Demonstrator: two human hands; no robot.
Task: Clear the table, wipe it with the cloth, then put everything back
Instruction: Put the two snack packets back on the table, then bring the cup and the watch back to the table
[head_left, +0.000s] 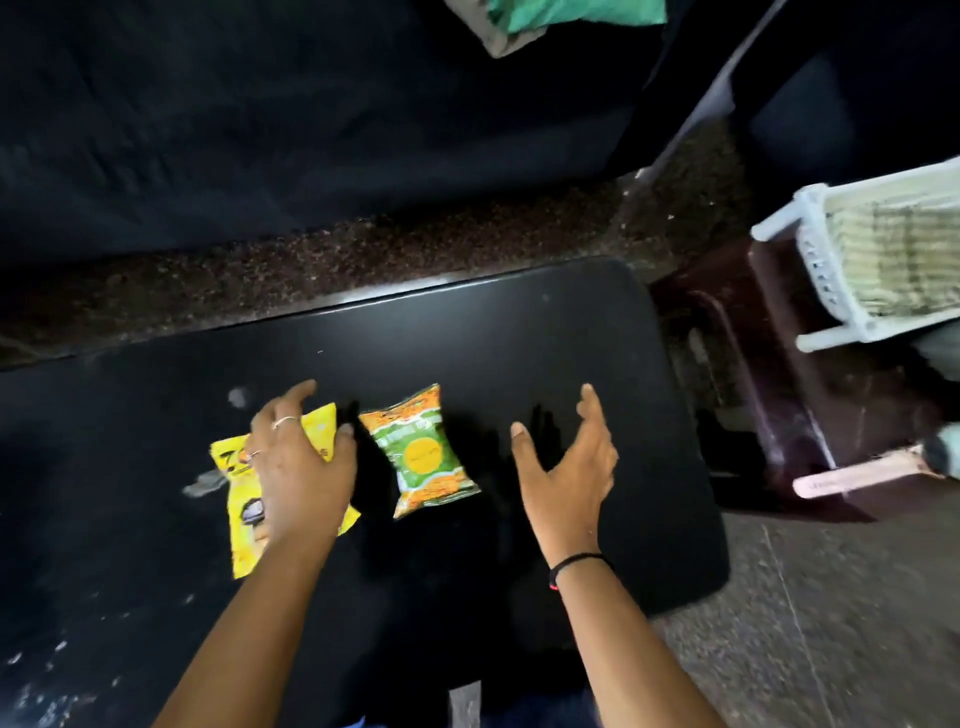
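Two snack packets sit on the black table (519, 338), both around the middle, side by side but not touching. Left hand (298, 467) is spread flat over the yellow packet (244, 519), fingers splayed wide and pressing down on it, thumb curling over its right edge, so it looks more like a palm-down cover than a real pinch. Two rings on that hand. Right hand (563, 470) hovers just right of the green packet (423, 449), fingers wide open in a loose C shape, holding nothing and not touching the packet. One black band on the right wrist. Off the table's right edge there's one white basket (831, 270) on a dark stool (779, 415), cut off by the frame. Something green (561, 13) is at the top edge, mostly cropped, can't tell what it is. Yellow packet's middle is hidden under the hand, and the print on both packets is too blurry to read.
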